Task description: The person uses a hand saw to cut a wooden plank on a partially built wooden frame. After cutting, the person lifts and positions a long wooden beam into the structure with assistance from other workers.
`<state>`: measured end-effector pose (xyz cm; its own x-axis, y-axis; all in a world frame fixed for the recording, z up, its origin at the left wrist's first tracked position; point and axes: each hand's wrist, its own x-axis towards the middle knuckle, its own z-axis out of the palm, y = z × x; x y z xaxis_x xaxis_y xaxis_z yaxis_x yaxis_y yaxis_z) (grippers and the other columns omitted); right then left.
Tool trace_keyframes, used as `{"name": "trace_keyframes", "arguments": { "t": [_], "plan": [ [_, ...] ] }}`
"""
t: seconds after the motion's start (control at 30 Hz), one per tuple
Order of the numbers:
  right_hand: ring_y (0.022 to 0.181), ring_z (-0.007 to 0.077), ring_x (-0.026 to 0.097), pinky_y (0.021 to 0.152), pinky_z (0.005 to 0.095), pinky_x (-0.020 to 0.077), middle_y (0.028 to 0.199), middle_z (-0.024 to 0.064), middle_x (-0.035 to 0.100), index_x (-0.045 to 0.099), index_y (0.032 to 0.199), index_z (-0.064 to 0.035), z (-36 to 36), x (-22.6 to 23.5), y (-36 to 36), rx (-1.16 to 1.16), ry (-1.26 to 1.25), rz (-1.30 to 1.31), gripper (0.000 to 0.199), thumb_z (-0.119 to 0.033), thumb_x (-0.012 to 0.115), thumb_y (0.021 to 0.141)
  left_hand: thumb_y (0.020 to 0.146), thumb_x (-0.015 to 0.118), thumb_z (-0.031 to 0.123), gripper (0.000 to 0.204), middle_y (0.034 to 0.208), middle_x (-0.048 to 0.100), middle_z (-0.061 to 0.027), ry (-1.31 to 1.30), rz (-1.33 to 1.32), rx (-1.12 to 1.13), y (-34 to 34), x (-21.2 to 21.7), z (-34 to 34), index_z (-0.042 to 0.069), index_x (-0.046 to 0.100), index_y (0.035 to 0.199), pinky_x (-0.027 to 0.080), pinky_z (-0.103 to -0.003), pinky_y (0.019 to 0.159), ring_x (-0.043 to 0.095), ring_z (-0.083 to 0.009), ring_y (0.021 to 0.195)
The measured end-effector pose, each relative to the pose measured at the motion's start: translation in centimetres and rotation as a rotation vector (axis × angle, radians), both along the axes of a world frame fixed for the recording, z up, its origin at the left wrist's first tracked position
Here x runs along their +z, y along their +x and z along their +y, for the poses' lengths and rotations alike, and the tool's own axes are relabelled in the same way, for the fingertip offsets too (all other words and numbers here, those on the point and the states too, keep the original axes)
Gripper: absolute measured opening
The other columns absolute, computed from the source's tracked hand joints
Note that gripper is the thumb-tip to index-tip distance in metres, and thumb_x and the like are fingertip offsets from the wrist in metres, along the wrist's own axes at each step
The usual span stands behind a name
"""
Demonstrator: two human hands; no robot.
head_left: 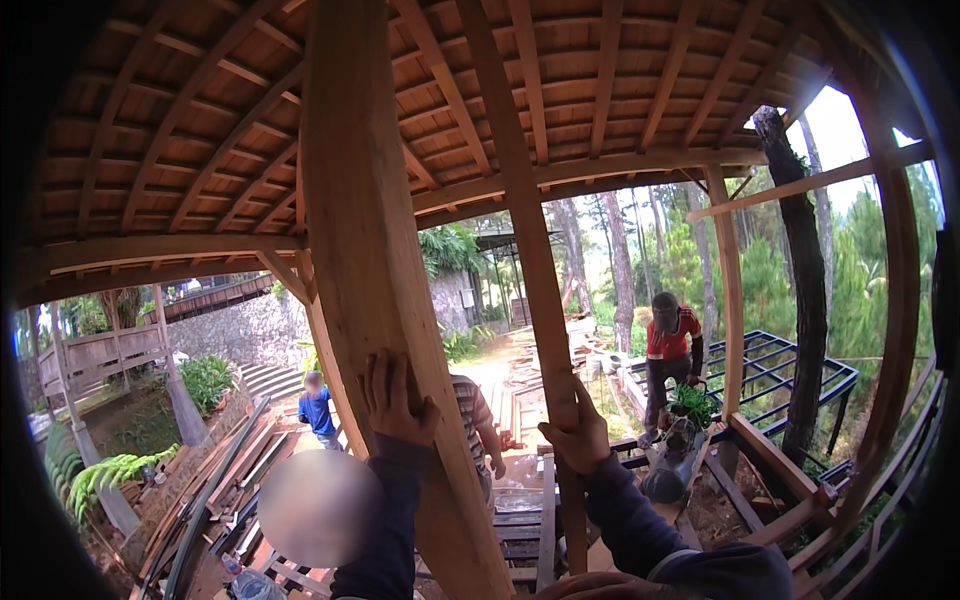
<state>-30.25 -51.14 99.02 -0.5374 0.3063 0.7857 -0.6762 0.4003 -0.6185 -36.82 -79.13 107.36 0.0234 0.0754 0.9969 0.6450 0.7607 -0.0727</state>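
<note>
A thick, squared wooden post (360, 250) rises just in front of me toward the roof. My left hand (398, 402) lies against its face, fingers stretched upward and the thumb out to the side. To the right, a narrower wooden beam (538, 290) slants up to the rafters. My right hand (580, 430) grips this beam at about the same height, its thumb on the left side and its fingers partly hidden. Dark sleeves cover both my forearms.
Overhead is a tiled roof on wooden rafters (440, 75). A person in a red shirt (672, 345) bends near a plant at right; another in blue (320, 415) stands at left. Someone in stripes is partly behind the post. Lumber piles (225, 480) and a metal frame (770, 365) lie below.
</note>
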Motion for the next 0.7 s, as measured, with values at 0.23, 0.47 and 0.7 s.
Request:
{"name": "trace_keyframes", "arguments": {
  "t": [0.23, 0.47, 0.7],
  "plan": [
    [0.111, 0.0218, 0.069, 0.093, 0.0353, 0.0562, 0.124, 0.0173, 0.070, 0.034, 0.157, -0.0004, -0.8, 0.9, 0.7, 0.062, -0.029, 0.009, 0.094, -0.015, 0.084, 0.079, 0.073, 0.070, 0.021, 0.078, 0.156, 0.041, -0.0242, -0.020, 0.019, 0.042, 0.8, 0.4, -0.6, 0.005, 0.052, 0.147, 0.028, -0.060, 0.121, 0.036, -0.0468, 0.146],
    [0.106, 0.0207, 0.070, 0.088, 0.0343, 0.0571, 0.119, 0.0181, 0.071, 0.028, 0.158, 0.0041, 1.8, -1.3, -2.1, 0.047, -0.027, 0.058, 0.098, -0.014, 0.087, 0.081, 0.077, 0.070, 0.021, 0.076, 0.155, 0.042, -0.0247, -0.046, 0.068, -0.011, -2.1, -0.3, 1.1, 0.001, 0.050, 0.149, 0.028, -0.059, 0.121, 0.038, -0.0463, 0.145],
    [0.099, 0.0167, 0.069, 0.082, 0.0279, 0.0567, 0.113, 0.0113, 0.071, 0.036, 0.150, -0.0047, 0.8, -0.8, -2.9, 0.176, -0.055, 0.023, 0.079, -0.008, 0.081, 0.085, 0.077, 0.071, 0.015, 0.085, 0.161, 0.032, -0.0224, -0.196, 0.324, 0.056, -5.4, 4.4, -2.1, 0.005, 0.041, 0.155, 0.025, -0.062, 0.122, 0.030, -0.0479, 0.149]
  ]
}}
